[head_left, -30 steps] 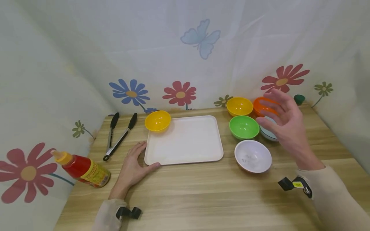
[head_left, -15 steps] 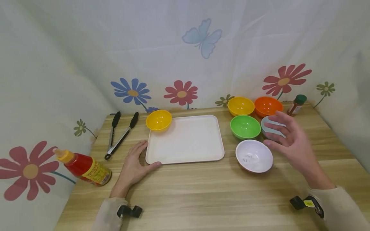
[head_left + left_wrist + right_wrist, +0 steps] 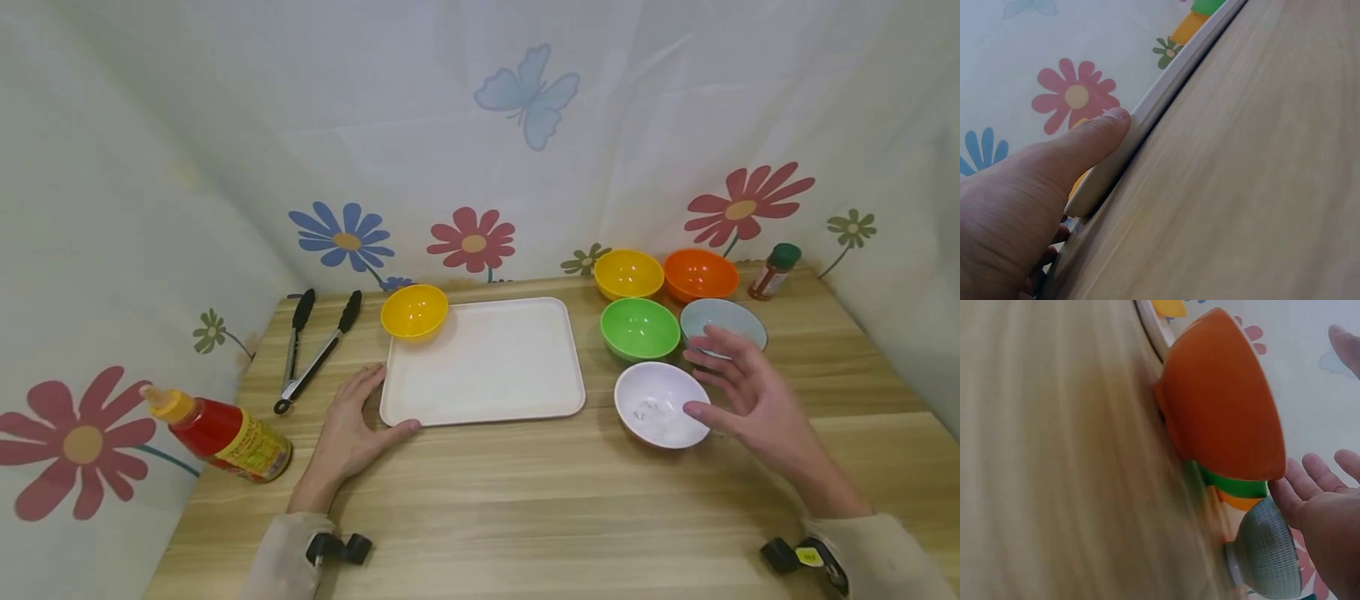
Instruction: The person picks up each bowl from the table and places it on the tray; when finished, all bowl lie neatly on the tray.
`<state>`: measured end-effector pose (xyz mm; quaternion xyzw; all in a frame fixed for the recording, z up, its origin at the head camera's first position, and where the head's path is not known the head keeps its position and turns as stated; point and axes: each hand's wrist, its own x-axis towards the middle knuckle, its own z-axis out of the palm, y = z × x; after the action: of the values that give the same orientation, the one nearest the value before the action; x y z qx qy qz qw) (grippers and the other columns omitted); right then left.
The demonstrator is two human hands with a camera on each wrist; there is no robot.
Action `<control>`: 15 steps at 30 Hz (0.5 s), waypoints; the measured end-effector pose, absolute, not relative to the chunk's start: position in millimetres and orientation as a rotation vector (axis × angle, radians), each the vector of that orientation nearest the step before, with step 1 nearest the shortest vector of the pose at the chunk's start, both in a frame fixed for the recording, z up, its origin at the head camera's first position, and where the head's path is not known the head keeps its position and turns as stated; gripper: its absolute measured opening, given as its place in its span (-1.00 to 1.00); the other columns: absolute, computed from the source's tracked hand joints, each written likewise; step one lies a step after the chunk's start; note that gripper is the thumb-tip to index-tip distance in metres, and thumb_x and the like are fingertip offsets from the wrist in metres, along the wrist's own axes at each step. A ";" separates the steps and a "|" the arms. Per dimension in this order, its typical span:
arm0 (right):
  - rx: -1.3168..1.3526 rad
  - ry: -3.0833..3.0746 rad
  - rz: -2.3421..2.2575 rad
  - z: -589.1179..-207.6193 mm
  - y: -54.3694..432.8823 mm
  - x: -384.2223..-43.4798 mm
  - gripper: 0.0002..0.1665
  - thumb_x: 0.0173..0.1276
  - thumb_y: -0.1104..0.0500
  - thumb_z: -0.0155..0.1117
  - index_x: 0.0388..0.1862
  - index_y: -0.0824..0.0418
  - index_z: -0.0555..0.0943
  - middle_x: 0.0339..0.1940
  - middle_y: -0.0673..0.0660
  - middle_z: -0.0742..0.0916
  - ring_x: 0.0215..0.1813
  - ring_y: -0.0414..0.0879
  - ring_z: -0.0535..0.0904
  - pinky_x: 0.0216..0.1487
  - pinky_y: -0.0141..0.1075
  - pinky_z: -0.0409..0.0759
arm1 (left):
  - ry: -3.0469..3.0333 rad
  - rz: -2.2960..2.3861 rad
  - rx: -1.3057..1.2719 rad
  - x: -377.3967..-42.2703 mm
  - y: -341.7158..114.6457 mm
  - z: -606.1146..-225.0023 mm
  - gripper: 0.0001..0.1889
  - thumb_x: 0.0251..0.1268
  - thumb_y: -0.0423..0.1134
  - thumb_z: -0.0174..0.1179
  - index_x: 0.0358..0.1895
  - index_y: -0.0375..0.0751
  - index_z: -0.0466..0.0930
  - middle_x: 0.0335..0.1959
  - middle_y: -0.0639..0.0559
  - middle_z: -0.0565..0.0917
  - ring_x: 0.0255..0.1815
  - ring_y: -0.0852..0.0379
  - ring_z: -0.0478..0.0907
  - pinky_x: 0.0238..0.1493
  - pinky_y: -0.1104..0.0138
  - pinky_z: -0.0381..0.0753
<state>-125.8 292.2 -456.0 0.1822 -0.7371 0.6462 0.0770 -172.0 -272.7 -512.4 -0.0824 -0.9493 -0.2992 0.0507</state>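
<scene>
My left hand (image 3: 349,437) rests at the near left corner of a white tray (image 3: 487,367). Its thumb touches the tray's front rim, and the fingers lie along the left side. A yellow bowl (image 3: 415,312) sits over the tray's back left corner. On the right, my right hand (image 3: 757,417) hovers with spread, slightly bent fingers, thumb tip over the right rim of a bowl (image 3: 660,404). That bowl is white inside with small dark marks, and orange outside in the right wrist view. A light blue bowl (image 3: 723,321) stands behind, partly covered by the fingers.
Beside the light blue bowl is a green bowl (image 3: 640,327). Yellow (image 3: 628,273) and orange (image 3: 701,273) bowls stand behind them. A green-capped spice bottle (image 3: 775,271) is at the back right. Tongs (image 3: 315,358) and a red sauce bottle (image 3: 225,437) stand left of the tray.
My right hand has come down and nearer from over the back bowls to the white bowl's right rim, uncovering the orange bowl and spice bottle. The left hand stays on the tray corner.
</scene>
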 end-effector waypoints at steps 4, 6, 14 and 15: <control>0.544 -2.225 1.950 -465.6 293.1 -123.6 0.18 0.22 0.73 0.48 0.76 0.29 0.22 0.55 0.27 0.53 0.52 -0.14 0.56 0.52 -0.55 0.48 | -2.897 -0.914 -0.242 -171.7 -272.8 -512.1 0.25 0.09 0.44 0.63 0.74 -0.17 0.32 0.76 -0.24 0.32 0.79 -0.35 0.14 0.72 -0.42 0.15; 0.532 -2.267 1.922 -469.9 293.3 -121.7 0.19 0.22 0.70 0.51 0.76 0.30 0.20 0.56 0.23 0.53 0.53 -0.18 0.54 0.53 -0.59 0.44 | -2.899 -0.916 -0.242 -171.8 -272.8 -512.2 0.25 0.08 0.44 0.63 0.74 -0.16 0.32 0.76 -0.23 0.32 0.79 -0.35 0.14 0.72 -0.42 0.15; 0.524 -2.353 1.946 -485.4 291.9 -115.8 0.34 0.08 0.65 0.65 0.77 0.37 0.15 0.60 0.19 0.50 0.54 -0.33 0.47 0.47 -0.67 0.43 | -2.901 -0.926 -0.247 -171.5 -272.7 -512.3 0.24 0.09 0.42 0.64 0.74 -0.17 0.32 0.76 -0.24 0.30 0.79 -0.37 0.13 0.72 -0.43 0.13; 0.525 -2.373 1.936 -486.6 291.7 -116.0 0.35 0.06 0.64 0.68 0.77 0.38 0.14 0.61 0.20 0.48 0.53 -0.35 0.46 0.46 -0.67 0.44 | -2.901 -0.927 -0.247 -171.6 -272.6 -512.2 0.24 0.09 0.42 0.64 0.74 -0.17 0.32 0.76 -0.23 0.30 0.79 -0.36 0.12 0.72 -0.43 0.12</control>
<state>-116.0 291.7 -486.6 0.1689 -0.7635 0.6231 0.0170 -171.6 -272.6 -512.2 -0.0809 -0.9485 -0.3031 0.0432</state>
